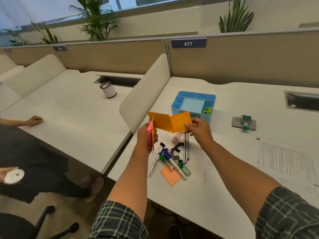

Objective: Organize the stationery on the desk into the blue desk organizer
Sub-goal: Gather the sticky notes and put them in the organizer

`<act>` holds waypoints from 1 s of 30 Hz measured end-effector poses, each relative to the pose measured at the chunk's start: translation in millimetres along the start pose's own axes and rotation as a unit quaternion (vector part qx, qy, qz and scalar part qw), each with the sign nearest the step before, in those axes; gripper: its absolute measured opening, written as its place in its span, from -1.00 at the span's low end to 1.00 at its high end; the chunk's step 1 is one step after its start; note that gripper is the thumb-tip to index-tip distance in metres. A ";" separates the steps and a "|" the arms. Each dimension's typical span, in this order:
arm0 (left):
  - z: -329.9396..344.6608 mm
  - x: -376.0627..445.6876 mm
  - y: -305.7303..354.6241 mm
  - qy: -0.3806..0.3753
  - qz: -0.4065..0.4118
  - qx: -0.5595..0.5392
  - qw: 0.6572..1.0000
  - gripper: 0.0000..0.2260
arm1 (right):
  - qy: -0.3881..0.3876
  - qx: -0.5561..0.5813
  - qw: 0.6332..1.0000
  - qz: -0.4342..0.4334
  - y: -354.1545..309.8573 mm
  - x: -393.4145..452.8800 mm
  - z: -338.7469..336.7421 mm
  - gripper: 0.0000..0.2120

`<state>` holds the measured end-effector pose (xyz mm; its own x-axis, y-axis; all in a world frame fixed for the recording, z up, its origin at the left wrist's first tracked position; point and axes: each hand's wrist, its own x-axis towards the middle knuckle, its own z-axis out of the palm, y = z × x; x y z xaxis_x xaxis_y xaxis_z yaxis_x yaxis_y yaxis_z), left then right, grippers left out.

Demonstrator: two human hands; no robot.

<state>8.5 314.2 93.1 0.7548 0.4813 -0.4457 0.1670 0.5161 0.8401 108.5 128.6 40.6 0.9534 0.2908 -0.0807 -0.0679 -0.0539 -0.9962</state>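
Little is sorted: the blue organizer (193, 104) holds only some green clips (207, 110), while markers (170, 160), binder clips (174, 150) and an orange note (170, 175) lie loose on the table (224, 195). My left hand (146, 137) grips a stack of pink and orange notes (151, 135); my right hand (198, 129) pinches an orange sheet (170, 122), just in front of the organizer.

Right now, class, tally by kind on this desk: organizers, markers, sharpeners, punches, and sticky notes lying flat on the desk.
Blue desk organizer: 1
Markers: 3, as far as the pile shows
Green sharpener: 1
Grey punch: 1
Pale orange sticky note: 1
Total: 7
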 end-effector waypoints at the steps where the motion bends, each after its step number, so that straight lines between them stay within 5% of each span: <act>1: -1.1 0.0 -0.7 -0.015 -0.003 0.001 1.000 -0.65 | 0.048 -0.027 0.998 -0.007 1.0 2.8 -1.6 -0.89; 4: -1.5 2.6 -6.0 -0.002 -0.021 0.057 0.998 -0.68 | 0.098 -0.040 0.994 -0.034 -5.9 6.7 -0.1 -0.82; 11: 19.9 9.0 -25.3 0.171 -0.037 0.145 0.974 -0.67 | -0.105 -0.041 0.992 -0.051 -12.1 -4.2 21.2 -0.93; 19: 34.8 10.0 -33.7 0.205 -0.056 0.098 0.972 -0.71 | -0.181 -0.050 0.981 -0.054 -10.7 -20.6 26.5 -0.71; 25: 29.3 13.1 -41.3 0.188 0.009 0.171 0.967 -0.79 | -0.110 -0.112 0.987 -0.039 -1.9 -15.7 22.8 -0.79; 30: 22.6 7.1 -30.1 0.212 0.053 0.272 0.937 -0.63 | -0.074 -0.110 0.991 -0.013 6.5 -5.0 14.9 -0.78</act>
<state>23.2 286.1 71.6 0.4839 0.8077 -0.3369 0.4914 0.0678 0.8683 98.9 141.0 34.0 0.8993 0.4307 -0.0755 0.0370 -0.2470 -0.9683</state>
